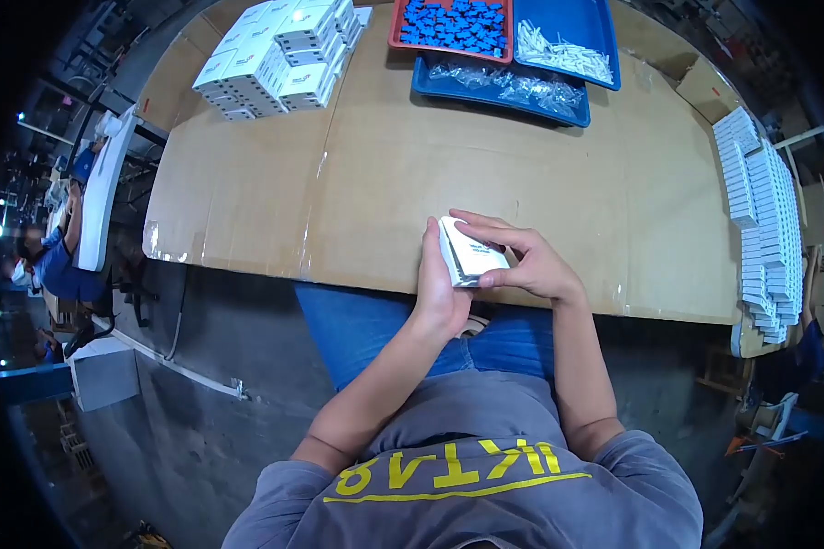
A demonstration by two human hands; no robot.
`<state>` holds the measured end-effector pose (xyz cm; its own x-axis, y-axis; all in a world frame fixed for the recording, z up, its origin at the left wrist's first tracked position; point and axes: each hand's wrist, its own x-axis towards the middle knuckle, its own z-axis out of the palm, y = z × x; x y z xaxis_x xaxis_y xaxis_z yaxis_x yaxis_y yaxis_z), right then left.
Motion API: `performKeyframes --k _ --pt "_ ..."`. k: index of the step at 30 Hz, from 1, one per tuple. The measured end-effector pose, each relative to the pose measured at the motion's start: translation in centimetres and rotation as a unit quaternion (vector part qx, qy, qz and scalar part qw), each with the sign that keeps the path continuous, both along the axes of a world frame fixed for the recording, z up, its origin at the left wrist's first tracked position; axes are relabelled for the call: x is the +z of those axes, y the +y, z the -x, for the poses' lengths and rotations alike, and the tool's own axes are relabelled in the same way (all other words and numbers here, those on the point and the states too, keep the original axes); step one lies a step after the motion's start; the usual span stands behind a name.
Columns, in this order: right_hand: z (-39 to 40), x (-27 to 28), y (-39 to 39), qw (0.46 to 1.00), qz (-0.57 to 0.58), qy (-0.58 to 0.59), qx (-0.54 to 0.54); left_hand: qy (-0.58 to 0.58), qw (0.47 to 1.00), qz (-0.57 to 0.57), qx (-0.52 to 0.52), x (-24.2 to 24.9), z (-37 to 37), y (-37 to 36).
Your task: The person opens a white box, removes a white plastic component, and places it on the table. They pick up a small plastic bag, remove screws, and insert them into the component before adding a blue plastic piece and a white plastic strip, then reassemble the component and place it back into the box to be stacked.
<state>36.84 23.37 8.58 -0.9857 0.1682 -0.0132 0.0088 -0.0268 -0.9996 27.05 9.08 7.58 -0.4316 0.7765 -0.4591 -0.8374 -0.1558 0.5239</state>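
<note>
Between my hands, at the table's near edge, is a small white box (474,254) with dark print on its top face. A dark gap shows along its left and lower edges, so the top looks slightly lifted. My left hand (438,284) cups the box from the left and below. From the right, my right hand (531,261) grips it, fingers over the far edge and thumb at the near corner. What lies inside the box is hidden.
On the cardboard-covered table (412,174), stacked white boxes (275,59) stand far left. A red tray (450,55) holds blue parts; blue trays (499,108) hold clear plastic bags and white pieces (563,53). More white boxes (764,229) line the right edge. A person (64,265) is at far left.
</note>
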Motion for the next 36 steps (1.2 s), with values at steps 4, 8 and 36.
performKeyframes --k 4,8,36 --pt "-0.3 0.1 0.2 1.0 0.004 0.021 0.015 0.019 1.0 -0.003 -0.013 -0.1 0.2 -0.3" --pt "-0.6 -0.9 -0.3 0.995 0.073 0.063 -0.04 0.013 1.0 -0.004 -0.006 0.8 0.2 0.2" --pt "-0.6 -3.0 -1.0 0.993 0.013 0.037 -0.113 -0.112 0.992 0.008 -0.061 -0.4 -0.2 0.5"
